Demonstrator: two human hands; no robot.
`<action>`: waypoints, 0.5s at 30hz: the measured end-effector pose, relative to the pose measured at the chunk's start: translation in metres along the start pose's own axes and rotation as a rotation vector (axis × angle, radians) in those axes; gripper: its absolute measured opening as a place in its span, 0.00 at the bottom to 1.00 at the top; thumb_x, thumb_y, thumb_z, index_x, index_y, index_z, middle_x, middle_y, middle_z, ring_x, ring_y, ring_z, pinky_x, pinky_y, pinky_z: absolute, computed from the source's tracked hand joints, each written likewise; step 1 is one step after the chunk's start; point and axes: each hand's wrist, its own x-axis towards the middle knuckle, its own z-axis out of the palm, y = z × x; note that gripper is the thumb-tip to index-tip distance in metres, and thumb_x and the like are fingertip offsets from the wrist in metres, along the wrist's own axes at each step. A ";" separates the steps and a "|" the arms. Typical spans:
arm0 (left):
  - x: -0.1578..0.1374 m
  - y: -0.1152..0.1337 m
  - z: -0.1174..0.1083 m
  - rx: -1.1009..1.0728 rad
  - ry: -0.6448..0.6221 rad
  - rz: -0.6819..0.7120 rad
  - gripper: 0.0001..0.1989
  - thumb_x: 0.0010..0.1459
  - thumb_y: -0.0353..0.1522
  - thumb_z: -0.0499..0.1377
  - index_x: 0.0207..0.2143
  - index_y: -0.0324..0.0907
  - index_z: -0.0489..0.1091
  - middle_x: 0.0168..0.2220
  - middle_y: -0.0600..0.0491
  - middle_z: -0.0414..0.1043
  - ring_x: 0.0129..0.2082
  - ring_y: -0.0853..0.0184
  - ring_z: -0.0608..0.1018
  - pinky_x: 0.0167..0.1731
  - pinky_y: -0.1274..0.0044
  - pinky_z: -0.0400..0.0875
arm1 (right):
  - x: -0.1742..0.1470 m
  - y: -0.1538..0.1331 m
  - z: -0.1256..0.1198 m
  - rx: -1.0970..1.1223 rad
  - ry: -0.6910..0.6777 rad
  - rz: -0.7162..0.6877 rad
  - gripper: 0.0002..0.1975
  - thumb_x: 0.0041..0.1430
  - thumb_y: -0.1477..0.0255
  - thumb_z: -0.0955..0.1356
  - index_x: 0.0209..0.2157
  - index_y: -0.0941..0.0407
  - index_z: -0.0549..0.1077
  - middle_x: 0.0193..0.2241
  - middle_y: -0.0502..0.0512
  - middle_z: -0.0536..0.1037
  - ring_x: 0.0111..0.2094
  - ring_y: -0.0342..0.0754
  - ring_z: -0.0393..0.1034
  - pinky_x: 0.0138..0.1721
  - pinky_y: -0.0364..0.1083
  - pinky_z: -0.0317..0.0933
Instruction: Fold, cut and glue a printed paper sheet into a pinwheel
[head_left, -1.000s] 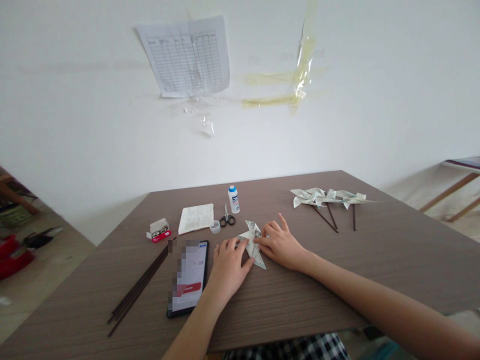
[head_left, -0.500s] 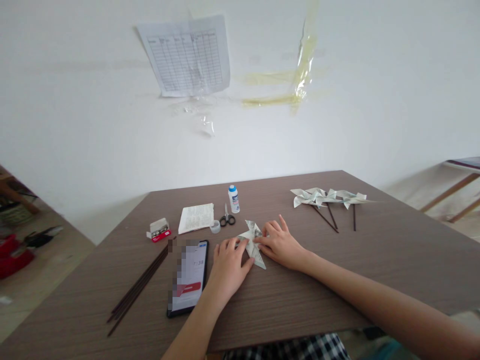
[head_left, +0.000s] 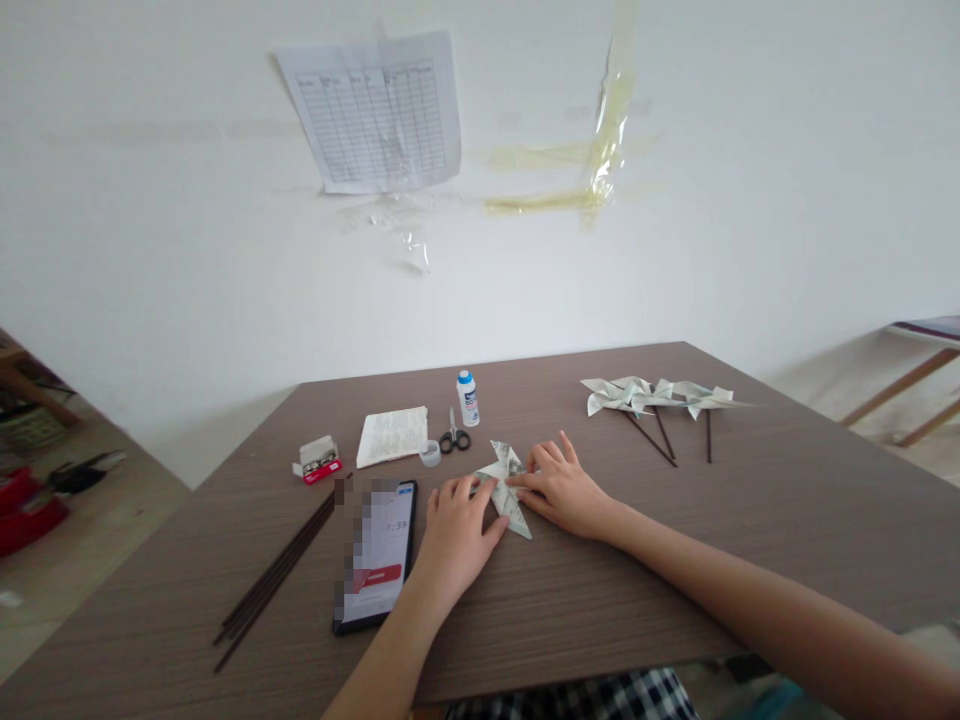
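A folded paper pinwheel (head_left: 508, 497) with printed text lies flat on the table between my hands. My left hand (head_left: 459, 525) holds its left side, with the index finger at the centre and the thumb by the lower blade. From the right, my right hand (head_left: 566, 485) presses its fingertips on the middle and right blade, one finger raised. Parts of the blades are hidden under the fingers. Behind the pinwheel are black-handled scissors (head_left: 454, 438), a roll of clear tape (head_left: 430, 453) and a white glue bottle (head_left: 468, 400) with a blue cap.
Several paper pinwheels (head_left: 630, 393) on dark sticks lie at the back right. A stack of printed paper (head_left: 392, 436), a small red-and-white box (head_left: 320, 463), several loose dark sticks (head_left: 281, 560) and a phone (head_left: 386, 570) are on the left. A wall rises behind the table (head_left: 675, 600).
The fingers of my right hand have shifted very slightly on the pinwheel. My left hand and the pinwheel stay in place. The phone's timer has advanced.
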 end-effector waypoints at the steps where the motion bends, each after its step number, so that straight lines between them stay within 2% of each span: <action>1: 0.000 -0.001 0.001 -0.002 0.004 0.004 0.29 0.79 0.34 0.70 0.78 0.49 0.82 0.75 0.38 0.84 0.78 0.37 0.81 0.81 0.43 0.74 | 0.000 0.000 0.000 0.005 0.001 0.001 0.17 0.90 0.63 0.72 0.68 0.40 0.92 0.56 0.61 0.84 0.63 0.64 0.77 0.84 0.88 0.50; 11: 0.002 -0.004 0.008 0.023 0.023 0.001 0.28 0.80 0.36 0.70 0.78 0.51 0.82 0.75 0.39 0.83 0.78 0.39 0.80 0.81 0.45 0.73 | 0.003 0.002 0.006 0.041 0.038 0.029 0.17 0.90 0.67 0.71 0.64 0.44 0.94 0.55 0.61 0.86 0.61 0.62 0.80 0.84 0.84 0.55; 15: 0.003 -0.005 0.012 0.021 0.042 0.004 0.27 0.79 0.37 0.71 0.77 0.52 0.83 0.74 0.40 0.84 0.77 0.38 0.81 0.81 0.45 0.74 | 0.003 0.004 0.008 0.032 0.062 0.013 0.16 0.89 0.68 0.72 0.62 0.44 0.94 0.53 0.60 0.88 0.60 0.62 0.80 0.84 0.83 0.54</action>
